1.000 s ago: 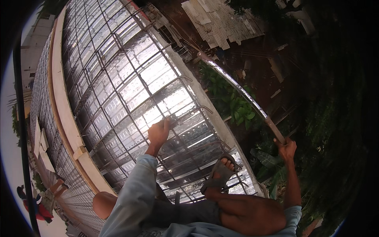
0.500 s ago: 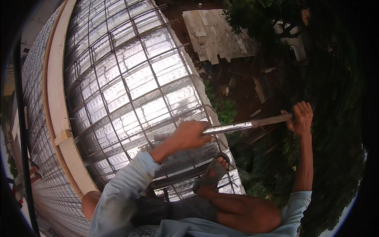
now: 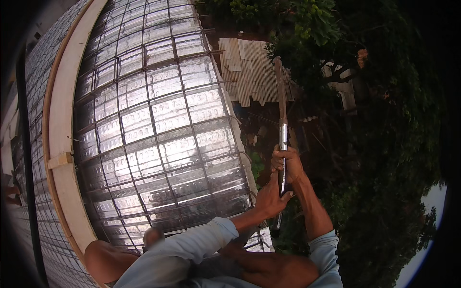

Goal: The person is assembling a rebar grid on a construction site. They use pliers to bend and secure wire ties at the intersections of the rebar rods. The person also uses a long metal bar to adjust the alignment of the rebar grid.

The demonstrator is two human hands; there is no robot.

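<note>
A long metal pipe (image 3: 283, 137), shiny in its middle and brown and duller toward its far end, stands out nearly straight ahead past the slab edge. Wrapped round its shiny lower part is my right hand (image 3: 289, 163). Just below, my left hand (image 3: 270, 200) grips the pipe near its lower end, the index finger stretched along it and the thumb across it. The two hands are close together. Beside them on the left lies the rebar grid (image 3: 189, 120) over shiny metal decking (image 3: 168, 139); hooked bar ends curl at its edge.
A pale concrete edge (image 3: 240, 144) runs along the deck's right side, with a drop beyond it. Down there are a corrugated roof (image 3: 245, 72) and dark trees (image 3: 384, 144). Bar ends jut past the edge. A wooden board (image 3: 67, 110) crosses the deck at left, near a black pole (image 3: 29, 168).
The pipe has swung from lying crosswise over the edge to pointing ahead. My right hand has come in from its far right end, and both hands now sit together on its lower part.
</note>
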